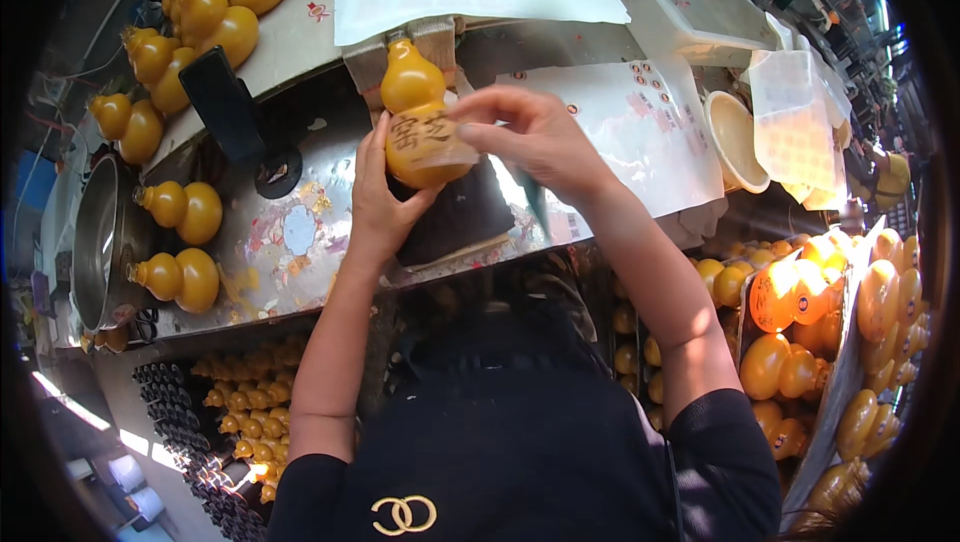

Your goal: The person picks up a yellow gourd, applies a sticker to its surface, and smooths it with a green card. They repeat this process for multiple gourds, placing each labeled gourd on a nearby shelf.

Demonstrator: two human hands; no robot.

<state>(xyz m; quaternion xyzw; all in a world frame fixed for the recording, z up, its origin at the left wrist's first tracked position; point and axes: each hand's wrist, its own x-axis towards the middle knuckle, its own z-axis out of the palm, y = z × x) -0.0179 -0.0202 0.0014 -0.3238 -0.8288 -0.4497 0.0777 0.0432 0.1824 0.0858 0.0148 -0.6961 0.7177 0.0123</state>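
A glossy yellow gourd-shaped bottle [412, 82] lies with its neck away from me, its neck end by a grey padded block [438, 42]. My left hand [385, 207] is closed round the lower left side of its wide bulb. Across that bulb lies a clear film [455, 156] with dark lettering, its right edge lifting off the curve. My right hand [535, 137] pinches at the film's right edge, thumb and forefinger together. A dark cloth [465, 222] is under the bottle. Below my right hand shows a slim green thing [537, 204], too blurred to name.
A phone [222, 107] stands on a round base to the left. Several gourd bottles [180, 212] and a metal basin [105, 242] sit beyond it. White sheets [640, 132] cover the right side. A cream bowl [735, 142] is farther right. Crated gourd bottles [770, 367] stand below right.
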